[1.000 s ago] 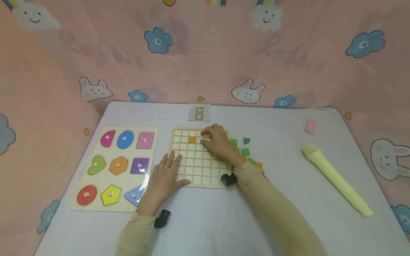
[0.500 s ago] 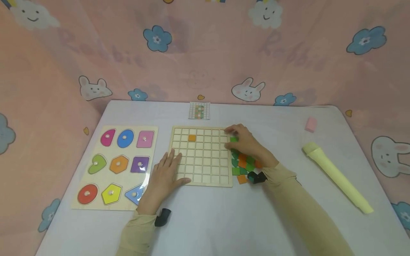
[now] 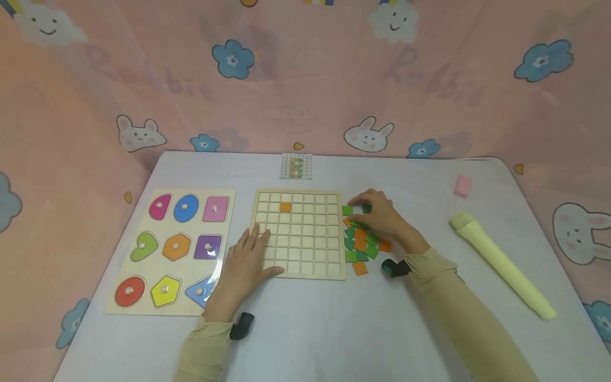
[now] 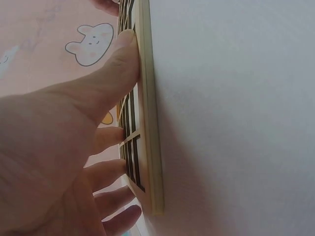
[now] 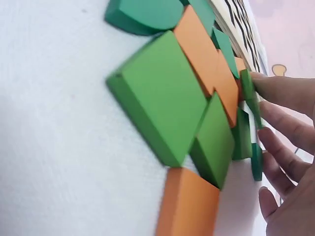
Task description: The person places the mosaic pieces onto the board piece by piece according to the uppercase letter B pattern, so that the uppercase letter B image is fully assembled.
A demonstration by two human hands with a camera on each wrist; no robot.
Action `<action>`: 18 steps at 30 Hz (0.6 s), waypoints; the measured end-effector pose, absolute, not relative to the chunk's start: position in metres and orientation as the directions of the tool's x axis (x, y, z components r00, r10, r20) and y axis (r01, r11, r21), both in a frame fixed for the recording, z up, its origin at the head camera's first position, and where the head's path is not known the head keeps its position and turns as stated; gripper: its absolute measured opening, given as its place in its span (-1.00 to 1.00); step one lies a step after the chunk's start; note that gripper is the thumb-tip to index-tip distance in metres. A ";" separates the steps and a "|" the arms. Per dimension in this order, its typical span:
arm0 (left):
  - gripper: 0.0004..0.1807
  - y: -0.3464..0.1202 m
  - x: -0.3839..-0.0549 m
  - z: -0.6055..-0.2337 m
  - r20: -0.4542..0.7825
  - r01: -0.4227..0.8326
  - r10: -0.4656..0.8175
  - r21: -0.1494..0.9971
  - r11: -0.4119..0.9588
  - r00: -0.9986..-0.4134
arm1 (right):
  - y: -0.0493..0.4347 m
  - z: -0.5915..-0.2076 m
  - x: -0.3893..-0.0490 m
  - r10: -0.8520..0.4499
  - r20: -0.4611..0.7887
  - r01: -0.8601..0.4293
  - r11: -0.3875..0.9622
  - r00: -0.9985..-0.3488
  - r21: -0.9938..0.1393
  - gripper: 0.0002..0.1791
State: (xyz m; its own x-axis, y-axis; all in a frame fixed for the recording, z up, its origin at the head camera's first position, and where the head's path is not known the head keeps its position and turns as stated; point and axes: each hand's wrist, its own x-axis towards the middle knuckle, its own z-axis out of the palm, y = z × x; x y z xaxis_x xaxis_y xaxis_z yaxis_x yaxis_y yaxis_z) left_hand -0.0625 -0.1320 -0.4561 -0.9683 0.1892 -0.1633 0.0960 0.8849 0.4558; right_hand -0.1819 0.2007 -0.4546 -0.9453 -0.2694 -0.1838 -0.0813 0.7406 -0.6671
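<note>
My left hand point(image 3: 242, 268) lies with fingers spread on the left edge of a wooden grid board point(image 3: 305, 239); in the left wrist view the thumb point(image 4: 125, 54) presses on its front rim. One orange square tile point(image 3: 285, 207) sits in a cell near the board's top. Right of the board, my right hand point(image 3: 382, 215) is over the far end of a pile of loose tiles, thumb and index finger apart. In the right wrist view its thumb is at a thin green tile point(image 5: 248, 86); whether it touches is unclear. Green squares point(image 5: 157, 96), orange squares point(image 5: 197, 49) and rounded dark-green pieces point(image 5: 145, 14) make up the pile.
A shape puzzle board point(image 3: 186, 281) with knobbed pieces lies at the left, close to my left forearm. A small pattern card point(image 3: 296, 166) is behind the grid board. At the right are a pink block point(image 3: 463, 186) and a rolled yellow tube point(image 3: 503, 265).
My right hand has moved right, from above the grid board to the tile pile, and slightly farther right since half a second ago. The left hand has stayed on the board.
</note>
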 end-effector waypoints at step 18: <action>0.04 -0.133 -0.063 -0.457 -0.171 0.093 0.188 0.452 0.887 -0.967 | 0.196 -0.457 -0.180 -0.241 -0.083 -0.122 0.723 -0.967 -0.680 -0.73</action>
